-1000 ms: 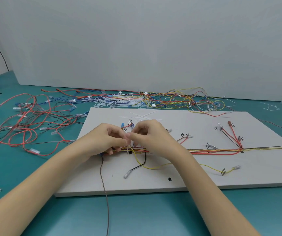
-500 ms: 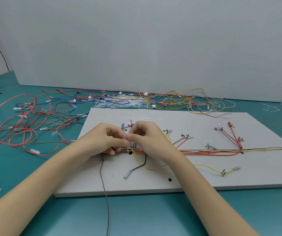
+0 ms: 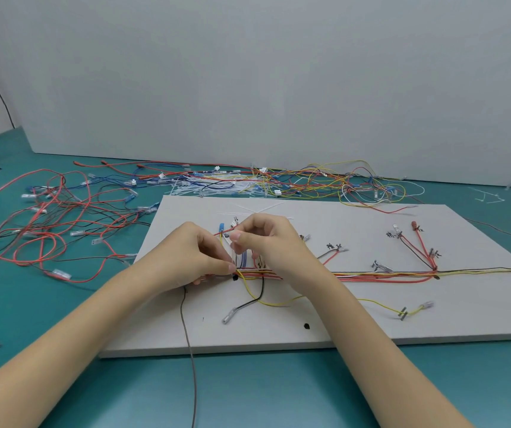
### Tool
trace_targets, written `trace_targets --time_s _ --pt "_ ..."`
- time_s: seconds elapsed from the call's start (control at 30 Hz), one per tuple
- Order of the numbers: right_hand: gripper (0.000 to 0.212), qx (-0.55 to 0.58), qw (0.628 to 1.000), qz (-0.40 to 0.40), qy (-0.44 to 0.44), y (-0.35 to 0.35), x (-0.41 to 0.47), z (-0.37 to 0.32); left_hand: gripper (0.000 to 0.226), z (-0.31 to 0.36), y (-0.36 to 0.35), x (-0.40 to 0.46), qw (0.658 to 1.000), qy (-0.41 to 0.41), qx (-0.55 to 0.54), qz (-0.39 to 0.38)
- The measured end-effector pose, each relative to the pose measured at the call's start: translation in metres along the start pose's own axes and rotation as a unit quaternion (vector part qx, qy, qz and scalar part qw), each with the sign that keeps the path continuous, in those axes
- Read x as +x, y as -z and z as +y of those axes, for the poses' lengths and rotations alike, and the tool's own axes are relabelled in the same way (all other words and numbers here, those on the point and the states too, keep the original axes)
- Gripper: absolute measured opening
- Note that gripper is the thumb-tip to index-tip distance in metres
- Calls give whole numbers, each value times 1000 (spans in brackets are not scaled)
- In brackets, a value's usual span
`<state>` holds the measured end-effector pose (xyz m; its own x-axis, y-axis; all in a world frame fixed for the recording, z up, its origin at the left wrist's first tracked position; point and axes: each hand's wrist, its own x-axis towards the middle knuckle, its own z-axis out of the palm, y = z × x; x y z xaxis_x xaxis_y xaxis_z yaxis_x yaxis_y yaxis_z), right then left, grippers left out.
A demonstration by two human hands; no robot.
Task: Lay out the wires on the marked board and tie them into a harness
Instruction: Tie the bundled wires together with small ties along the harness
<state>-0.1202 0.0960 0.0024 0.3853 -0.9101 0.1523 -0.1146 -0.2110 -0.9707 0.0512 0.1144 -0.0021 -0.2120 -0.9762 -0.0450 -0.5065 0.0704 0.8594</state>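
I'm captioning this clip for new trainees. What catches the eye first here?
Two hands, left hand and right hand, pinch at a wire bundle running across the white board. Left of the board, tangled red wires sprawl over the teal table.

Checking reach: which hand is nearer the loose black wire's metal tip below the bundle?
Right. The right hand sits above and just right of the black wire's tip, over that wire's upper end. The left hand sits farther up-left.
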Motion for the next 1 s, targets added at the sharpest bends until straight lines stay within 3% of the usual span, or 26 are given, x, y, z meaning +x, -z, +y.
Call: trace_targets --time_s 0.27,0.63,0.77,0.87,1.0 --pt "12 -95 995 -7 22 -3 -1 1 13 0 0 0 999 -15 28 6" --pt "13 -19 1000 -25 2 -2 -1 4 32 1 -6 -2 990 -35 125 61" --pt "8 -59 998 -31 13 -2 -1 1 22 -2 -2 -2 992 -53 105 37" --pt "17 -111 993 -18 16 3 -2 -8 13 -3 4 -2 993 -63 98 8" --pt "27 -177 983 -27 -45 21 -7 -20 41 -2 -2 -3 983 -125 115 64"
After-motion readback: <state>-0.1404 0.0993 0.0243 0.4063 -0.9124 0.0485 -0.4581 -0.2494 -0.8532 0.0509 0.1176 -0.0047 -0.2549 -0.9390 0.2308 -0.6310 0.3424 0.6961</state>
